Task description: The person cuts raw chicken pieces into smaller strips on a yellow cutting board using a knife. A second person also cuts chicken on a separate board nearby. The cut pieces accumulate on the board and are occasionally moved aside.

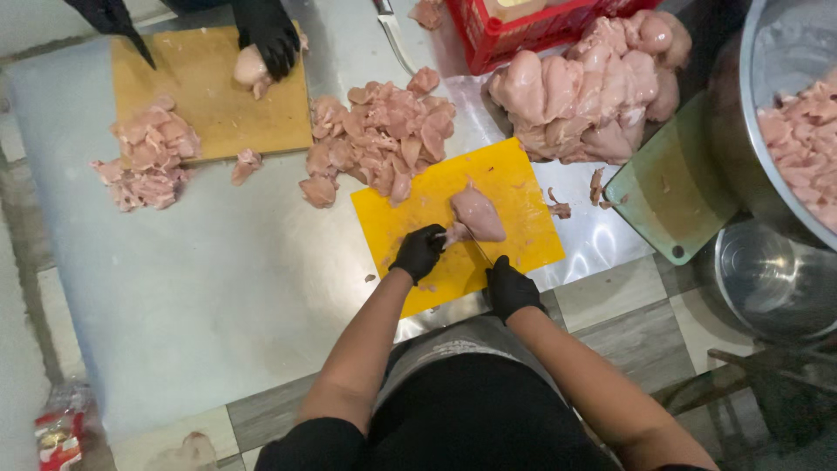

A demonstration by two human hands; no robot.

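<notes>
A whole raw chicken breast (478, 214) lies on a yellow cutting board (514, 174) on the steel table. My left hand (418, 251), in a black glove, pinches the near end of the breast. My right hand (508, 288), also gloved, is closed in a fist at the board's near edge. It grips what looks like a knife (485, 258), whose thin blade points toward the meat, seen edge-on.
Cut chicken pieces (384, 135) are heaped behind the board and whole breasts (593, 87) at the right by a red crate (523, 35). A large steel bowl (785, 61) holds more meat. Across the table another person's gloved hands (266, 35) cut chicken on a wooden board (209, 105).
</notes>
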